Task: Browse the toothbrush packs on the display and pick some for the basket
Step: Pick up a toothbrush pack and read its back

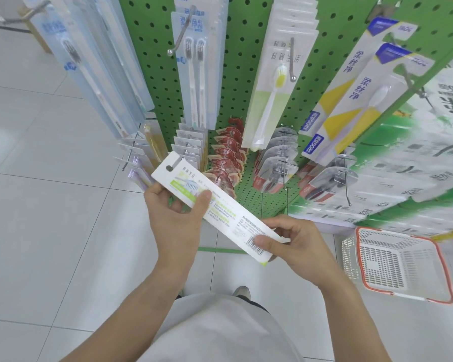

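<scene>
Both hands pinch a long white toothbrush pack (217, 209), back side up: left hand (177, 212) at its ten o'clock end, right hand (293, 241) at four o'clock, thumb beside the barcode.

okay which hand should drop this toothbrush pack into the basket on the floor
Probably the right hand: it already pinches the toothbrush pack at its barcode end, and the basket sits on the floor to that side. The left hand grips the far end.

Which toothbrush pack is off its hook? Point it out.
The white-and-green toothbrush pack held back-side up between the left hand and right hand; every other pack hangs on the green pegboard.
</scene>
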Demonstrator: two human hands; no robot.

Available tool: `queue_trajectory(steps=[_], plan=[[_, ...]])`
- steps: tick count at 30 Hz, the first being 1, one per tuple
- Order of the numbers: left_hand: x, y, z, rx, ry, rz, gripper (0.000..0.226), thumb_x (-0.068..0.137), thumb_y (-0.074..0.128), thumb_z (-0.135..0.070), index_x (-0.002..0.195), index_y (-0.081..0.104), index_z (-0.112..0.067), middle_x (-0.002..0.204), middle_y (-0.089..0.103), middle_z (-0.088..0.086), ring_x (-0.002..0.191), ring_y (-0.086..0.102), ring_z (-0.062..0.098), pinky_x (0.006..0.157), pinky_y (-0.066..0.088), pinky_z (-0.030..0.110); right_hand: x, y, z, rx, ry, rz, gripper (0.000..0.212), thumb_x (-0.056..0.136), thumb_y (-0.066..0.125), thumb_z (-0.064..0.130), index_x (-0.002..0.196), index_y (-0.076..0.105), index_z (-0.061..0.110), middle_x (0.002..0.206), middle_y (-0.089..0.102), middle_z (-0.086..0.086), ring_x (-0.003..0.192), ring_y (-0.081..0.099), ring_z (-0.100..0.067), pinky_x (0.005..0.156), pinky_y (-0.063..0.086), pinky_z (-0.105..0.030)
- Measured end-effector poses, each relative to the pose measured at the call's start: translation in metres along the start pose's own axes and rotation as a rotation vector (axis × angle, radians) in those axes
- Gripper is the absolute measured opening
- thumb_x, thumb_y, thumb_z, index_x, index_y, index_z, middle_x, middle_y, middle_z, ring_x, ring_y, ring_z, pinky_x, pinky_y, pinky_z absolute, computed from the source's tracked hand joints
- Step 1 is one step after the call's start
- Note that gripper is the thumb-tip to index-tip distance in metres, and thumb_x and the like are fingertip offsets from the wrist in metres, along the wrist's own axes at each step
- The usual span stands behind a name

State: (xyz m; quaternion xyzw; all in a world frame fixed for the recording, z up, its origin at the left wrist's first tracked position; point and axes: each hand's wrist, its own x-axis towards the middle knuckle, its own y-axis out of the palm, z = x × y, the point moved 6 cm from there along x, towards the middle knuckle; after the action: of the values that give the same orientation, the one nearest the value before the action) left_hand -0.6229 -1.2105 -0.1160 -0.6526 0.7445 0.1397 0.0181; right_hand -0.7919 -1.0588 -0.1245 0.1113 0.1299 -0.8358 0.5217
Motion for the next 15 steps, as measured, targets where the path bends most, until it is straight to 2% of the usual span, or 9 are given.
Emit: queue_trajectory(steps=[3, 6, 11, 15], plan=[[-0.012, 0.01, -0.002, 0.036, 0.025, 0.089, 0.082, 0.078, 0.078, 0.011, 0.143, 0.036, -0.015, 0.133, 0.06, -0.008, 0.111, 0.068, 0.008, 0.082, 0.058, 0.023, -0.003, 0.001, -0.001, 0.045, -0.005, 0.001, 0.023, 0.076, 0.081, 0.024, 0.098, 0.083, 0.028, 0.102, 0.074, -0.003, 0.091, 0.064, -0.038, 0.062, 0.058, -0.035], [-0.018, 0.015, -0.006, 0.028, 0.065, 0.142, 0.101, 0.074, 0.079, 0.015, 0.151, 0.027, -0.026, 0.139, 0.055, -0.017, 0.115, 0.066, 0.008, 0.082, 0.057, 0.023, -0.006, -0.001, -0.001, 0.091, -0.018, -0.002, 0.026, 0.079, 0.079, 0.02, 0.104, 0.082, 0.026, 0.104, 0.07, -0.015, 0.087, 0.067, -0.028, 0.064, 0.058, -0.032], [-0.025, 0.015, -0.013, -0.018, 0.085, 0.116, 0.098, 0.076, 0.078, 0.015, 0.148, 0.03, -0.03, 0.139, 0.054, -0.018, 0.111, 0.068, 0.008, 0.079, 0.057, 0.022, -0.011, -0.001, -0.002, 0.233, 0.008, 0.004, 0.028, 0.087, 0.068, 0.018, 0.111, 0.08, 0.021, 0.1, 0.071, -0.007, 0.093, 0.073, -0.025, 0.076, 0.061, -0.035], [-0.031, 0.016, -0.01, -0.004, 0.087, 0.118, 0.089, 0.081, 0.076, 0.009, 0.149, 0.033, -0.031, 0.136, 0.056, -0.014, 0.104, 0.07, 0.006, 0.072, 0.059, 0.022, -0.014, 0.0, 0.002, 0.246, 0.01, 0.037, 0.03, 0.09, 0.065, 0.016, 0.117, 0.077, 0.017, 0.113, 0.072, -0.014, 0.099, 0.073, -0.028, 0.078, 0.061, -0.037]])
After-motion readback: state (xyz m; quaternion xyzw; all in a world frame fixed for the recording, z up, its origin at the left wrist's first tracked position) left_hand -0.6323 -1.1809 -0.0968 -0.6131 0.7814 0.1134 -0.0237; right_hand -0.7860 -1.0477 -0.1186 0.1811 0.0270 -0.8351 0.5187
